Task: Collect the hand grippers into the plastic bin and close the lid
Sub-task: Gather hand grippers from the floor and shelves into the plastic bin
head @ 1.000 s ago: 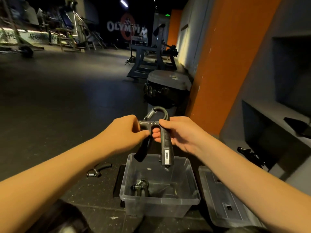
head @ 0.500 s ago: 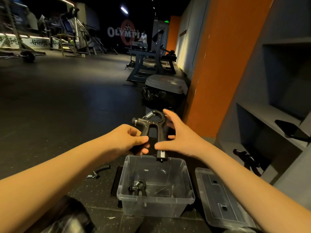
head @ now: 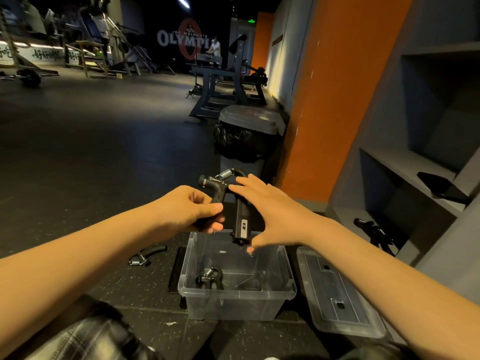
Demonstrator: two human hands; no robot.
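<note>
A black hand gripper (head: 240, 216) with a steel spring hangs above the clear plastic bin (head: 235, 304). My left hand (head: 191, 210) grips its left handle. My right hand (head: 270, 213) is spread with straight fingers beside the right handle, and whether it touches the handle I cannot tell. One hand gripper (head: 210, 278) lies inside the bin. Another hand gripper (head: 146, 255) lies on the floor left of the bin. A further one (head: 374, 233) sits in the bottom shelf opening at right. The clear lid (head: 337, 300) lies flat on the floor right of the bin.
A grey shelf unit (head: 415, 165) with a dark phone (head: 441, 188) stands at right, next to an orange wall. A lidded trash can (head: 250, 133) stands just beyond the bin. A dark flat object (head: 176, 271) lies against the bin's left side. Gym machines stand far back.
My right hand has let go of the gripper's right handle and spread its fingers. My left hand has slid down onto the left handle and still holds the gripper over the bin.
</note>
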